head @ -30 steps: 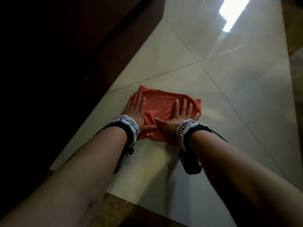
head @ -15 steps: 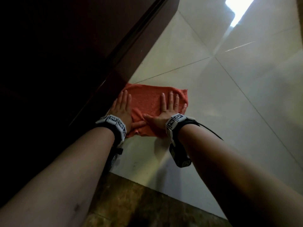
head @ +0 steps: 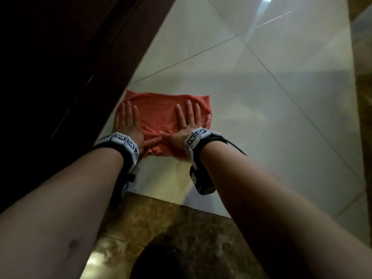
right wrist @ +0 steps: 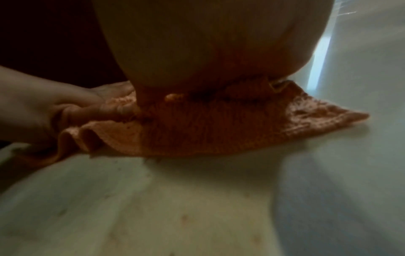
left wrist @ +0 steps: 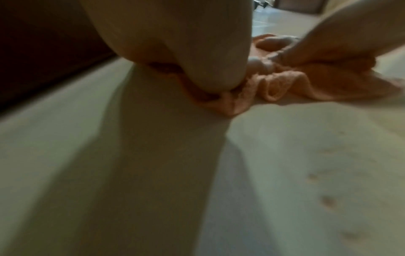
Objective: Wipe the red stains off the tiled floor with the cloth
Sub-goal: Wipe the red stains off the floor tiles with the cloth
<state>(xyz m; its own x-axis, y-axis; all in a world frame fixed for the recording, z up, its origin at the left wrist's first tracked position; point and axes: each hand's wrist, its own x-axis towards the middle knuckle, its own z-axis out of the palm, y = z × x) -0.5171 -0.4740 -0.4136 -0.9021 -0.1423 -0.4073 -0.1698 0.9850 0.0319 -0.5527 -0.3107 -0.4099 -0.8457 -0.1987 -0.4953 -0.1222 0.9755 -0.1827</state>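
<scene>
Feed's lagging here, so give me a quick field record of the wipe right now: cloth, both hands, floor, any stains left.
cloth: orange-red cloth flat on the tiled floor, bunched at its near edge
left hand: left hand pressed flat on the cloth, fingers straight
right hand: right hand pressed flat on the cloth, fingers spread
stains: faint reddish spots on the tile nearer than the cloth
left of cloth: dark wooden panel

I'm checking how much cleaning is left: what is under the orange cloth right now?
Only the pale tiled floor shows around the orange cloth. The left hand and right hand press flat on top. Any stain beneath is covered; faint reddish specks remain on bare tile nearby.
</scene>
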